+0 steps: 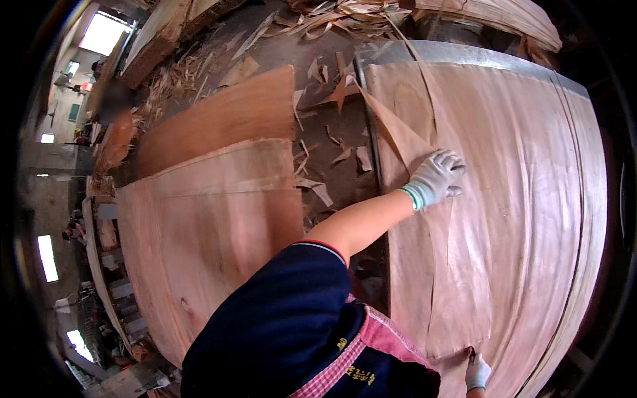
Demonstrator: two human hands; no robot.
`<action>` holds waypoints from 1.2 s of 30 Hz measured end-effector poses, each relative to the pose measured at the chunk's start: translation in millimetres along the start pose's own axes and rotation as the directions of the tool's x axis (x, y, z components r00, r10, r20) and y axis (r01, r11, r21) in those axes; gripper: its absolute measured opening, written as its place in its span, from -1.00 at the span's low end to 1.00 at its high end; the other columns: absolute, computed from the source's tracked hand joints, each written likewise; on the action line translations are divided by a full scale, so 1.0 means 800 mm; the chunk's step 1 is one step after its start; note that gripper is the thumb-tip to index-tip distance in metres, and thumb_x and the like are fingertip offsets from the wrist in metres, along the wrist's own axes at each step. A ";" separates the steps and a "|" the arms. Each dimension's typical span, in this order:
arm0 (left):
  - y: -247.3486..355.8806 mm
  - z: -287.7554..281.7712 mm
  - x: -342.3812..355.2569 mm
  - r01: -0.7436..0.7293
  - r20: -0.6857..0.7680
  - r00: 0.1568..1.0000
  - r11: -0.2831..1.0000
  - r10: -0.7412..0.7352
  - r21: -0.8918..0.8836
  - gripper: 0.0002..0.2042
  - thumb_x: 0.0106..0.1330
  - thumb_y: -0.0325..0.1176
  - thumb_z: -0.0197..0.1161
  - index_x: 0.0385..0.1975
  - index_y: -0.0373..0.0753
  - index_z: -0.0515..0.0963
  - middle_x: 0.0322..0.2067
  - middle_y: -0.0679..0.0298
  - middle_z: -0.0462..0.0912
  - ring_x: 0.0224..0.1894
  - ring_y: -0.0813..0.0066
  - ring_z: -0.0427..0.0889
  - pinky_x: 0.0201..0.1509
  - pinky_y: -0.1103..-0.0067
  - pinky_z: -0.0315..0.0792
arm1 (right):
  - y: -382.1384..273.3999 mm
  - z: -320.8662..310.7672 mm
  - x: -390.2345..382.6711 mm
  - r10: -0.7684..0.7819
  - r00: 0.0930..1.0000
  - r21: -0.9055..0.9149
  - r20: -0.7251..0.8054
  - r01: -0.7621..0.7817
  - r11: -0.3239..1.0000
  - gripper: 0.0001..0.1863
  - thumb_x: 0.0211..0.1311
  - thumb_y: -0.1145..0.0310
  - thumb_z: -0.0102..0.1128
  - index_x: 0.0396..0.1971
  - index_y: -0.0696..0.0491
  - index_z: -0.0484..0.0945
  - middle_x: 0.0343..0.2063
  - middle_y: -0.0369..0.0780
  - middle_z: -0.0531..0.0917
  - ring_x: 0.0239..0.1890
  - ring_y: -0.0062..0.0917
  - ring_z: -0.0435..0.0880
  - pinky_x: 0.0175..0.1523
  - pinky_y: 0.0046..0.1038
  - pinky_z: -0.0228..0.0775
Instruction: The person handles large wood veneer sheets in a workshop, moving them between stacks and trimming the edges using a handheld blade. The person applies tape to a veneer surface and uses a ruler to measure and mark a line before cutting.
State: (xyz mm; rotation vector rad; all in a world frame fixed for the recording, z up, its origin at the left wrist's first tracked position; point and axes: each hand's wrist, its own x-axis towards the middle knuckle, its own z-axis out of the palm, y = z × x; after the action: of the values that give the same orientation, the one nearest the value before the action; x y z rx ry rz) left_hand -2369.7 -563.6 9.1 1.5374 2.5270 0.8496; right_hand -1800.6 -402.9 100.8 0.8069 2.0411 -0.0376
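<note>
My left hand, in a white glove, rests with bent, slightly spread fingers on the pale veneer sheets stacked on the right, beside a torn veneer strip that reaches toward the back. Low on the right, my right hand, also gloved, pinches the lower edge of a narrow, loose veneer piece lying over the stack; its fingertips are partly hidden. A metal-edged board shows under the stack's far end.
Another veneer stack lies on the left, a browner sheet behind it. Scraps litter the dark floor between the stacks and pile up at the back. Timber sits at upper left; a person is far off at left.
</note>
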 end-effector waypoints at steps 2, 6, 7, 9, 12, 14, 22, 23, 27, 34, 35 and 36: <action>0.004 -0.006 0.006 0.043 0.054 0.998 0.996 -0.039 -0.076 -0.46 0.19 0.02 0.23 0.11 -0.16 0.46 0.16 0.16 0.39 0.28 0.32 0.28 0.38 0.42 0.14 | -0.025 -0.014 0.001 -0.129 0.833 0.281 -0.538 0.322 0.904 -0.72 0.33 0.32 0.06 -0.01 0.03 0.54 -0.39 -0.02 0.68 -0.40 -0.17 0.70 -0.35 -0.22 0.52; -0.015 0.000 -0.005 0.091 0.044 0.995 0.994 -0.094 0.061 -0.33 0.14 0.07 0.25 0.18 -0.21 0.35 0.23 0.14 0.32 0.30 0.25 0.26 0.38 0.35 0.11 | -0.162 -0.206 0.105 -0.006 0.780 0.501 -0.625 0.407 0.764 -0.70 0.34 0.30 -0.01 0.01 -0.01 0.52 -0.19 -0.03 0.65 -0.17 -0.14 0.64 -0.11 -0.26 0.46; -0.012 -0.002 -0.001 0.066 0.095 0.993 0.993 -0.076 0.097 -0.24 0.13 0.14 0.24 0.27 -0.17 0.23 0.27 0.15 0.28 0.34 0.23 0.20 0.43 0.32 0.02 | -0.191 -0.234 0.143 0.024 0.752 0.448 -0.658 0.366 0.816 -0.71 0.34 0.19 -0.01 -0.10 0.02 0.55 -0.23 -0.02 0.65 -0.17 -0.11 0.63 -0.14 -0.23 0.45; -0.003 -0.003 0.006 0.122 0.127 0.982 0.982 -0.140 0.145 0.00 0.06 0.21 0.26 0.41 -0.11 -0.11 0.33 0.16 0.21 0.38 0.19 0.13 0.48 0.36 -0.07 | -0.246 -0.303 0.179 -0.089 0.744 0.304 -0.662 0.375 0.876 -0.71 0.27 0.13 -0.01 -0.21 0.02 0.51 -0.39 -0.02 0.65 -0.31 -0.05 0.64 -0.25 -0.12 0.45; -0.011 0.007 0.004 0.040 0.003 0.999 0.999 -0.040 -0.032 -0.02 0.02 0.06 0.40 0.39 -0.14 -0.02 0.29 0.05 0.24 0.31 0.13 0.24 0.44 0.34 0.02 | -0.332 -0.377 0.226 -0.220 0.692 0.179 -0.688 0.455 0.872 -0.83 0.23 0.30 -0.02 -0.34 0.07 0.48 -0.45 -0.09 0.66 -0.34 -0.11 0.66 -0.29 -0.13 0.49; -0.010 0.004 0.006 -0.004 -0.001 1.000 0.997 0.003 -0.082 -0.05 -0.03 -0.15 0.47 0.37 -0.11 0.04 0.27 0.05 0.26 0.30 0.12 0.25 0.42 0.33 0.07 | -0.367 -0.401 0.246 -0.341 0.572 -0.002 -0.746 0.510 0.860 -0.87 0.14 0.39 0.04 -0.33 0.02 0.53 -0.41 -0.13 0.67 -0.34 -0.23 0.70 -0.31 -0.23 0.54; -0.024 0.019 0.002 -0.067 0.001 0.998 0.965 0.069 0.254 -0.27 0.08 0.17 0.27 0.21 -0.14 0.38 0.20 0.17 0.38 0.29 0.23 0.27 0.32 0.34 0.20 | -0.229 -0.240 0.190 -0.114 0.702 0.171 -0.703 0.322 0.931 -0.86 0.20 0.32 0.04 -0.30 0.06 0.43 -0.52 -0.10 0.64 -0.49 -0.17 0.65 -0.43 -0.16 0.48; -0.010 0.013 0.003 -0.047 0.032 0.999 0.966 0.041 0.256 -0.28 0.09 0.17 0.27 0.22 -0.12 0.38 0.21 0.17 0.36 0.31 0.24 0.25 0.32 0.32 0.19 | -0.193 -0.177 0.153 0.004 0.722 0.260 -0.692 0.244 0.934 -0.84 0.24 0.29 0.01 -0.34 0.07 0.46 -0.54 -0.08 0.64 -0.53 -0.16 0.64 -0.46 -0.18 0.48; -0.023 0.023 0.001 -0.117 -0.039 0.991 0.979 0.125 0.164 -0.32 0.09 0.14 0.29 0.18 -0.11 0.43 0.19 0.17 0.40 0.28 0.21 0.28 0.31 0.31 0.20 | -0.182 0.015 -0.007 0.453 0.823 0.565 -0.342 -0.205 0.799 -0.74 0.33 0.21 -0.03 -0.20 0.09 0.47 -0.51 -0.01 0.63 -0.48 -0.07 0.64 -0.38 -0.17 0.50; -0.019 0.021 0.000 -0.082 -0.013 0.996 0.978 0.086 0.194 -0.33 0.10 0.14 0.28 0.16 -0.14 0.43 0.18 0.17 0.40 0.28 0.19 0.28 0.33 0.30 0.16 | -0.114 0.032 0.010 0.838 0.443 0.928 -0.319 0.327 0.180 -0.56 0.11 0.46 0.30 -0.01 0.22 0.41 -0.12 -0.15 0.58 -0.11 -0.53 0.55 -0.02 -0.41 0.42; -0.029 0.024 -0.003 -0.117 -0.032 0.991 0.953 0.131 0.279 -0.32 0.12 0.14 0.27 0.18 -0.15 0.41 0.19 0.16 0.40 0.28 0.18 0.28 0.34 0.29 0.14 | -0.105 0.004 0.022 0.822 0.500 0.937 -0.270 0.333 0.105 -0.58 0.09 0.45 0.31 -0.05 0.20 0.41 -0.19 -0.17 0.56 -0.15 -0.55 0.52 -0.05 -0.45 0.41; -0.037 0.020 -0.002 -0.158 -0.039 0.982 0.921 0.183 0.357 -0.32 0.14 0.14 0.25 0.19 -0.16 0.39 0.19 0.16 0.39 0.27 0.17 0.28 0.35 0.27 0.11 | -0.097 -0.014 0.030 0.805 0.554 0.945 -0.214 0.327 0.027 -0.60 0.07 0.45 0.33 -0.09 0.18 0.41 -0.25 -0.18 0.54 -0.20 -0.56 0.49 -0.08 -0.49 0.40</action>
State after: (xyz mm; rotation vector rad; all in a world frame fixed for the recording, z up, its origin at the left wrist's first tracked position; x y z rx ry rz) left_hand -2387.4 -568.3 -18.6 1.8839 2.7453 0.4869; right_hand -1860.9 -447.8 67.7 2.6430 2.3396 -1.2890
